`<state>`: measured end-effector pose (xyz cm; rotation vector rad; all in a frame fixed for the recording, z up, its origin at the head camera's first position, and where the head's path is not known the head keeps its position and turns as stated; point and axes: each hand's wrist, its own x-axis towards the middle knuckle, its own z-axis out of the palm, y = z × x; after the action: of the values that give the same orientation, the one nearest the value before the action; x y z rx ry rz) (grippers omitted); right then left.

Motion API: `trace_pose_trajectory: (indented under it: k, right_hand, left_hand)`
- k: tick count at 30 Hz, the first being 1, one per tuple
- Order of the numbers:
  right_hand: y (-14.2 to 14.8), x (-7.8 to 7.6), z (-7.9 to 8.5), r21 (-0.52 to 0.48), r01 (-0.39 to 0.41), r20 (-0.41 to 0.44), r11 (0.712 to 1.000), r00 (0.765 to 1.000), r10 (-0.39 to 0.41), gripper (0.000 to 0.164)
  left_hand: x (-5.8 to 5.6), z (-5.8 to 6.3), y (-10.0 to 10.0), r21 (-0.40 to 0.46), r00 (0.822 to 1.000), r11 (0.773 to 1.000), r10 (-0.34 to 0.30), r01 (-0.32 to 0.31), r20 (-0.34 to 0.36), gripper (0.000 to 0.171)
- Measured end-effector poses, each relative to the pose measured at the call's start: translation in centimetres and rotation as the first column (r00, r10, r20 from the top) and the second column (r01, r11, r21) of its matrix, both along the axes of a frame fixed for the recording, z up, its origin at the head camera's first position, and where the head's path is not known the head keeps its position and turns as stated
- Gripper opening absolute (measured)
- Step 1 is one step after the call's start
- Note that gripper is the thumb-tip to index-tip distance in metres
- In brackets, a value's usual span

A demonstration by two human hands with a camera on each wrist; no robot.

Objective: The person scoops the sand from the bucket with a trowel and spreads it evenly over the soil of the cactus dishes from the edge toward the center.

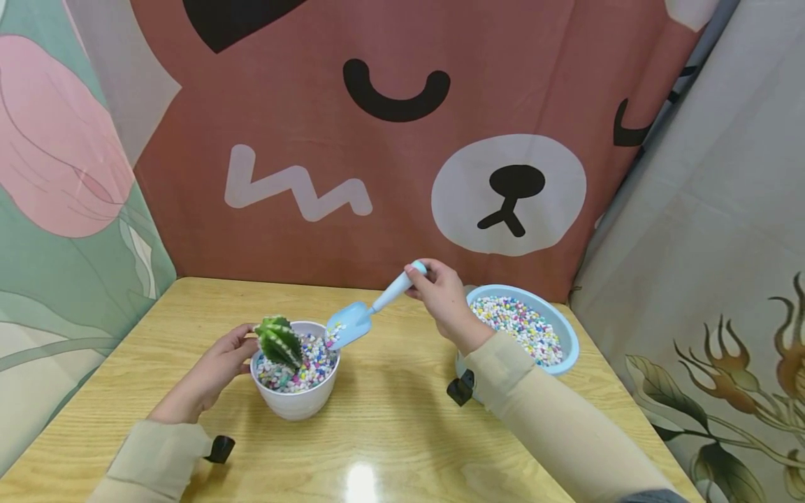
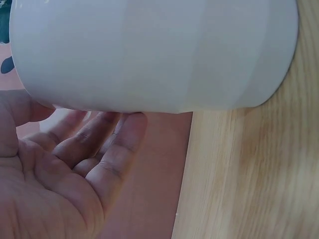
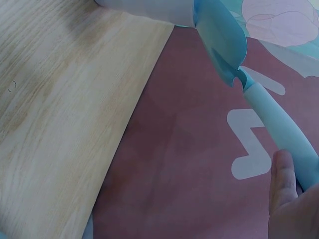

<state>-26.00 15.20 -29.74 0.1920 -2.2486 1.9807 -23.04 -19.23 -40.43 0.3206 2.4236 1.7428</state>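
A white pot (image 1: 295, 404) stands on the table, filled with small multicoloured pebbles (image 1: 311, 363). From them leans a green ribbed cactus (image 1: 279, 342). My left hand (image 1: 216, 370) is at the pot's left side; in the left wrist view its fingertips (image 2: 130, 124) touch the wall, fingers loosely bent. With my right hand (image 1: 445, 297) I grip a light blue toy trowel (image 1: 393, 292) by its handle end. Its blade (image 3: 222, 37) tilts down to the left at the pot's right rim, with some pebbles near the tip. Where the right fingers wrap behind the handle is partly hidden.
A light blue tub (image 1: 569, 342) of multicoloured pebbles stands to the right, partly behind my right forearm. The wooden table (image 1: 377, 433) ends at a reddish-brown cartoon cloth (image 1: 302, 251) behind. Patterned curtains (image 1: 692, 244) hang at the sides.
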Motion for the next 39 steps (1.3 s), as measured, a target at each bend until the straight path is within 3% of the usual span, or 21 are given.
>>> trace_pose_trajectory:
  k: [22,39]
  right_hand:
    - [-0.7,-0.2,0.2,0.017,-0.042,0.001,0.999,0.999,0.042,0.029]
    - [-1.0,-0.1,0.7,0.06,-0.065,-0.069,0.996,0.995,0.069,0.031]
  left_hand:
    - [-0.7,-0.2,0.1,-0.015,1.0,1.0,-0.001,0.001,-0.017,0.045]
    - [-1.1,-0.3,0.3,-0.001,1.0,1.0,0.024,-0.024,-0.007,0.041]
